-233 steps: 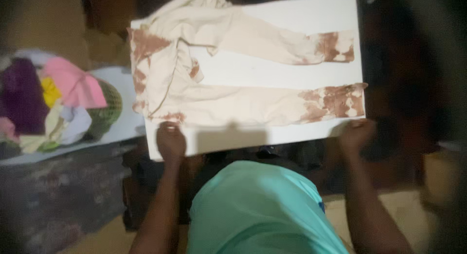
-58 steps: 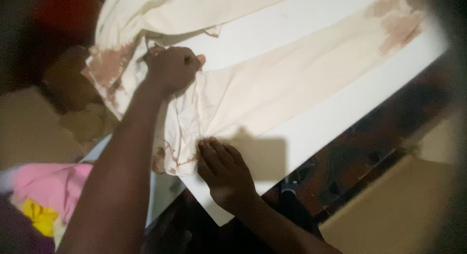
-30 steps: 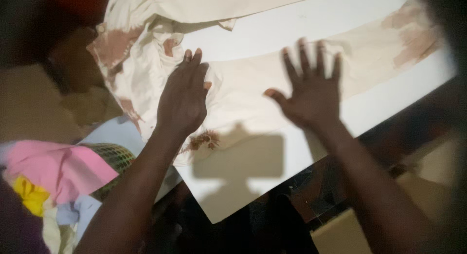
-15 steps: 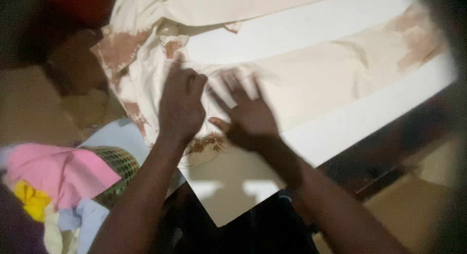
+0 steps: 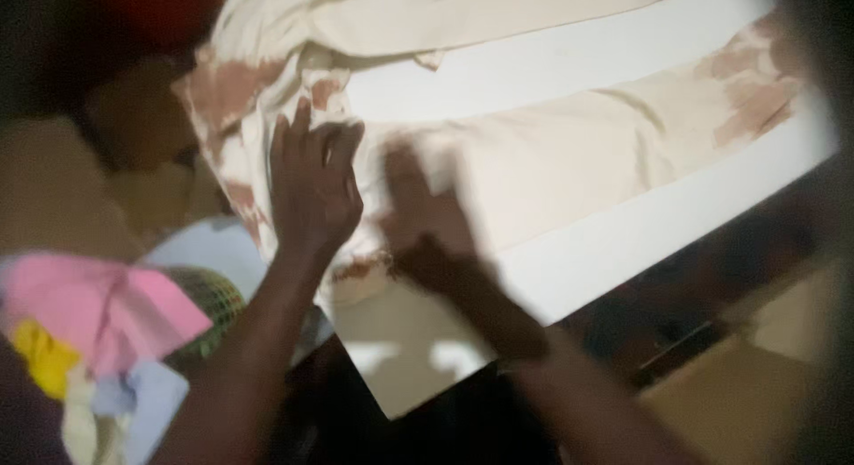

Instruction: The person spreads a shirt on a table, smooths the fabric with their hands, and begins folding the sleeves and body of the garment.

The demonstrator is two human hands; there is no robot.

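A white flat board [image 5: 605,251] was seen in a dim room. On it, a cream rust-stained garment [image 5: 551,162] was pressed by the flat, open left hand [image 5: 313,185] and blurred right hand [image 5: 425,220], holding nothing. The cloth near the board's left edge could be dragged off or wrinkled.

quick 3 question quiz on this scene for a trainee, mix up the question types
1. True or false: the left hand lies flat, palm down, on the cream garment.
2. What does the garment lie on? A) a white board B) a wire rack C) a red bucket
3. Fill in: the reddish-brown patches on the garment show at its leg end and near its ____ end.

Key: 1 true. 2 A. 3 waist; the right hand is motion-blurred beside the left, also on the cloth. A pile of pink and yellow clothes sits lower left.
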